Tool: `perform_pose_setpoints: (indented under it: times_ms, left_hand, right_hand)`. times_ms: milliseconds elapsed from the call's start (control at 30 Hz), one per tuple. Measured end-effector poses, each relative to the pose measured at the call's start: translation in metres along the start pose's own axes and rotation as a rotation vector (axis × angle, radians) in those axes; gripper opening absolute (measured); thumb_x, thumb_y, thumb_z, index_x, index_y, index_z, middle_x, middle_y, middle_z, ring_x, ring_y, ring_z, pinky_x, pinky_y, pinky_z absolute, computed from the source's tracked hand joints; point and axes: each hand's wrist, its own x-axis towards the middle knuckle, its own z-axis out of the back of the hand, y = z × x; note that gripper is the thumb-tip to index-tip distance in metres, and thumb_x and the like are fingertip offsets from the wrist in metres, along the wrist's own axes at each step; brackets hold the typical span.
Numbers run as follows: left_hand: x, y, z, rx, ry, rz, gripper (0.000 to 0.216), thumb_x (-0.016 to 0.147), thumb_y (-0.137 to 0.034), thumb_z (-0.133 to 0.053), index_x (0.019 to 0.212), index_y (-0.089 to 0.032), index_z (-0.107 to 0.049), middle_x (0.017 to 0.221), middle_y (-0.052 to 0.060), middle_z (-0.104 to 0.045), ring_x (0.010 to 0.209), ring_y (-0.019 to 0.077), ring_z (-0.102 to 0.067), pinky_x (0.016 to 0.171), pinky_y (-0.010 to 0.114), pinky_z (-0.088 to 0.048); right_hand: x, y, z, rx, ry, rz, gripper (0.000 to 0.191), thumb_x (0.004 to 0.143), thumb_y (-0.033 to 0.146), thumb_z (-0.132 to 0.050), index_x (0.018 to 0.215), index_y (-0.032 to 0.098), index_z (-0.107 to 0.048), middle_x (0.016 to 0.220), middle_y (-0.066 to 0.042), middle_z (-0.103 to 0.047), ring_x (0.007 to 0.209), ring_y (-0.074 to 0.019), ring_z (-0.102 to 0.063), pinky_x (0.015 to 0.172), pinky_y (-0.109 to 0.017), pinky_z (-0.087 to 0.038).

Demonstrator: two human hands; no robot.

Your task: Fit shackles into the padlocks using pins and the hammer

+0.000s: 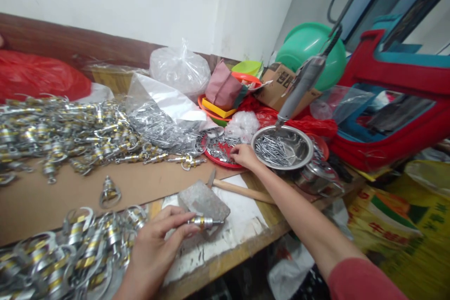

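My left hand [162, 239] pinches a silver metal fitting with yellow bands [204, 222] between thumb and fingers. Its narrow end points right, just in front of a grey stone block [206, 201]; I cannot tell if they touch. Over a red plate [222, 163] of small metal pieces, my right hand [245, 156] has its fingertips drawn together; whatever is between them is too small to make out. A wooden-handled hammer [242, 188] lies behind the stone, below my right forearm. Close to my left hand is a heap of similar fittings with hooked ends [87, 253].
A large pile of fittings [70, 136] covers the back left. A steel bowl of metal pins [309, 152] stands beside the plate, under a hanging grey power screwdriver [302, 86]. One fitting [109, 192] lies alone on cardboard [147, 178]. A red plastic chair [383, 159] is at right.
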Motion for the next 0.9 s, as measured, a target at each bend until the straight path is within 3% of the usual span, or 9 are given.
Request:
perform_pose_setpoints:
  times_ms: [100,200,333,433,567,700,900]
  left_hand:
    - [-0.001,-0.002,0.001,0.010,0.010,-0.037,0.017,0.069,-0.028,-0.062,0.080,-0.024,-0.074,0.075,0.003,-0.070,0.073,0.0178,-0.064,0.067,0.025,-0.048]
    - [-0.002,-0.004,0.001,0.034,-0.041,-0.014,0.023,0.067,-0.028,-0.064,0.088,-0.023,-0.072,0.076,0.002,-0.071,0.071,0.0177,-0.064,0.067,0.025,-0.049]
    - [-0.003,-0.010,-0.001,0.067,-0.102,0.053,0.036,0.065,-0.028,-0.066,0.100,-0.022,-0.068,0.066,-0.002,-0.068,0.060,0.0157,-0.061,0.065,0.026,-0.049]
    - [-0.004,-0.015,-0.001,0.060,-0.129,0.044,0.036,0.065,-0.028,-0.067,0.101,-0.021,-0.068,0.066,-0.001,-0.067,0.061,0.0165,-0.061,0.066,0.027,-0.049]
    - [-0.004,-0.019,0.000,0.014,-0.132,-0.045,0.031,0.064,-0.024,-0.068,0.095,-0.025,-0.071,0.067,0.000,-0.069,0.064,0.0173,-0.061,0.066,0.026,-0.048]
    - [-0.006,-0.021,0.000,-0.083,-0.041,-0.121,0.021,0.068,-0.017,-0.063,0.082,-0.028,-0.074,0.069,0.001,-0.068,0.065,0.0160,-0.061,0.060,0.023,-0.046]
    - [-0.009,-0.028,0.001,-0.190,0.018,0.047,0.013,0.067,-0.021,-0.066,0.072,-0.029,-0.075,0.064,-0.001,-0.064,0.062,0.0137,-0.059,0.056,0.021,-0.043]
  right_hand:
    - [-0.019,0.005,0.003,0.166,-0.159,0.007,0.020,0.085,0.028,-0.051,0.094,0.013,-0.061,0.099,-0.007,-0.062,0.091,-0.0183,-0.058,0.081,-0.036,-0.046]
    - [-0.053,0.031,0.002,0.364,-0.234,0.049,0.021,0.083,0.028,-0.050,0.087,0.014,-0.064,0.090,-0.007,-0.067,0.086,-0.0185,-0.061,0.077,-0.031,-0.048]
    - [-0.115,0.081,-0.005,0.613,-0.088,0.153,0.014,0.073,0.027,-0.061,0.076,0.015,-0.067,0.071,-0.001,-0.069,0.064,-0.0137,-0.062,0.058,-0.023,-0.049]
    - [-0.146,0.103,-0.008,0.888,0.067,0.190,0.005,0.070,0.020,-0.063,0.069,0.017,-0.067,0.066,0.001,-0.065,0.060,-0.0116,-0.058,0.056,-0.022,-0.046]
    - [-0.157,0.106,-0.005,0.996,0.068,0.206,0.003,0.067,0.017,-0.066,0.064,0.018,-0.066,0.065,0.002,-0.060,0.064,-0.0117,-0.054,0.062,-0.023,-0.043]
    - [-0.160,0.103,-0.003,1.054,0.098,0.178,0.004,0.069,0.021,-0.065,0.067,0.018,-0.066,0.066,0.001,-0.057,0.065,-0.0115,-0.052,0.062,-0.023,-0.042]
    - [-0.172,0.106,-0.007,1.147,0.061,0.157,0.010,0.072,0.027,-0.065,0.069,0.017,-0.066,0.071,-0.001,-0.058,0.069,-0.0125,-0.054,0.064,-0.023,-0.044]
